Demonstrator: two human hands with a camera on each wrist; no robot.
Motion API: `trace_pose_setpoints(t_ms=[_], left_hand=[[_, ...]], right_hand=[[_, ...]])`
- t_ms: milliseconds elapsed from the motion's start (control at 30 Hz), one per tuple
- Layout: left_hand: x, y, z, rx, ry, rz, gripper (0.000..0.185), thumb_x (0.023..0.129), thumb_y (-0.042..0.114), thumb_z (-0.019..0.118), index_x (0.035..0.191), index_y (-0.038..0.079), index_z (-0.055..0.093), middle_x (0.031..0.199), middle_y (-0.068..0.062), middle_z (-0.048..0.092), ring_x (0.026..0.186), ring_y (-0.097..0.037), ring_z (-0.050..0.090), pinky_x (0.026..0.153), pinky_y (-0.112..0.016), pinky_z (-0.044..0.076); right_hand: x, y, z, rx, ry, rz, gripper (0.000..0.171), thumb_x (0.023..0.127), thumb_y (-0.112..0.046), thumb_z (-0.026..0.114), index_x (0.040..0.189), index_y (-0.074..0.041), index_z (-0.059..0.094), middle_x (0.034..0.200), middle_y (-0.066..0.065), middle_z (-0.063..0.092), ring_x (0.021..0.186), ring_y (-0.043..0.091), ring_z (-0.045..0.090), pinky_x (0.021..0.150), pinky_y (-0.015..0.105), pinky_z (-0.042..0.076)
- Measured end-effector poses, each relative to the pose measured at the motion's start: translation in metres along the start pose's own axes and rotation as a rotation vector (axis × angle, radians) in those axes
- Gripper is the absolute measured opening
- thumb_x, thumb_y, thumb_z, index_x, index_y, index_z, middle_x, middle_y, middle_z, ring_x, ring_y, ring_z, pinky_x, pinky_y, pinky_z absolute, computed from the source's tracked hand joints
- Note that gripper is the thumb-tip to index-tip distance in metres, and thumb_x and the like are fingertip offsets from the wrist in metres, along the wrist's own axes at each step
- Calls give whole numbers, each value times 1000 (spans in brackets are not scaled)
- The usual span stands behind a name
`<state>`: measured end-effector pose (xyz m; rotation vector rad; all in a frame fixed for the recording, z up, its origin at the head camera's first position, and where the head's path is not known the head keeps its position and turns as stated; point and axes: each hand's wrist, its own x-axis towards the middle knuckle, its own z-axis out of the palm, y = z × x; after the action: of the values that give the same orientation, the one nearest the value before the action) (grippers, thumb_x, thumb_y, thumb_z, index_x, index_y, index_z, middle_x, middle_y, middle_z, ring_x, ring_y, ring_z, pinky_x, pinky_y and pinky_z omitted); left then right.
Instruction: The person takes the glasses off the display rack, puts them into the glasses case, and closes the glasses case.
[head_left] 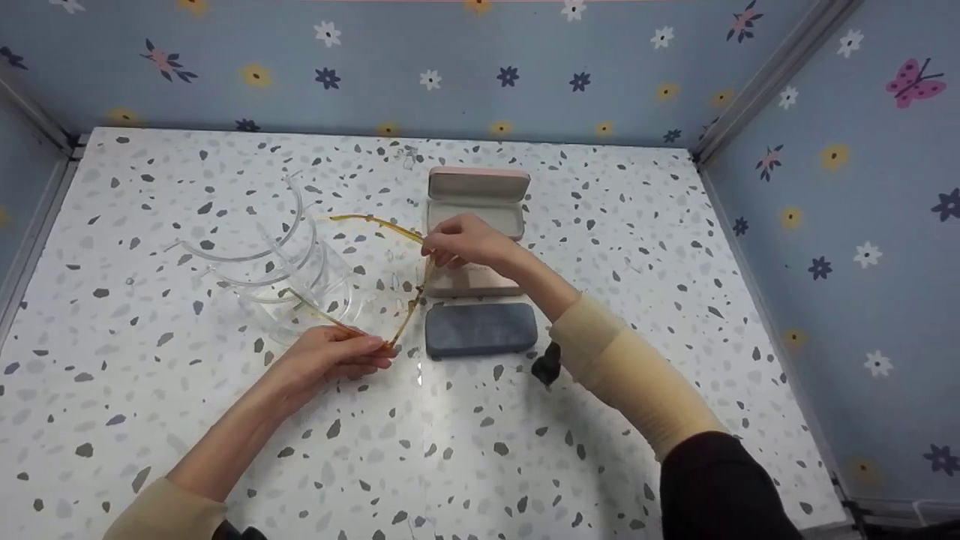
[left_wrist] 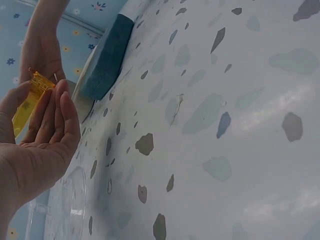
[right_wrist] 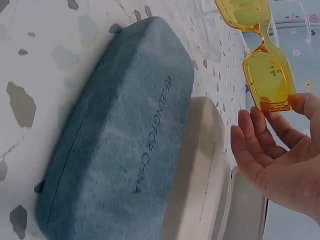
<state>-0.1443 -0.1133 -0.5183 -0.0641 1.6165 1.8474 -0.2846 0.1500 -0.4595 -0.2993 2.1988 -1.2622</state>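
Observation:
Both hands hold yellow see-through sunglasses (head_left: 406, 319) above the table, with the temples unfolded and pointing left in the head view. My left hand (head_left: 330, 355) pinches the near corner, by the hinge. The right hand (head_left: 474, 241) grips the far corner between thumb and fingers. Yellow lenses (right_wrist: 271, 75) show in the right wrist view, the fingers at one end. Beneath the right hand lie an open glasses case (head_left: 480, 184) with a pale lining and a shut beige case (head_left: 491, 283), partly covered. A shut blue-grey case (head_left: 480, 330) lies nearest, printed "REFUELING FOR CHINA".
A clear plastic stand (head_left: 300, 281) with curved arms stands left of the sunglasses, close to one temple. Patterned panels (head_left: 435, 45) wall the speckled table (head_left: 637, 247) at the back and sides. A small clear item (head_left: 409, 156) lies near the back edge.

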Motion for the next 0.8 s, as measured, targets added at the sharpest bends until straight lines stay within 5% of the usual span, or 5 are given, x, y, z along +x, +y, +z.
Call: trace_pose_setpoints(t_ms=[333, 800], left_hand=[[20, 4, 16, -22, -15, -1, 41, 95, 27, 76, 120, -3, 66, 108, -7, 80, 101, -17, 77, 95, -30, 61], [43, 21, 28, 66, 15, 99, 32, 98, 27, 71, 113, -2, 72, 101, -4, 81, 98, -19, 77, 98, -37, 60]], right_hand=[[-14, 12, -23, 25, 36, 23, 25, 100, -25, 60, 106, -5, 74, 87, -2, 70, 86, 13, 69, 89, 34, 62], [-43, 44, -47, 170, 157, 14, 25, 100, -22, 57, 102, -3, 72, 88, 3, 71, 86, 16, 70, 87, 36, 63]])
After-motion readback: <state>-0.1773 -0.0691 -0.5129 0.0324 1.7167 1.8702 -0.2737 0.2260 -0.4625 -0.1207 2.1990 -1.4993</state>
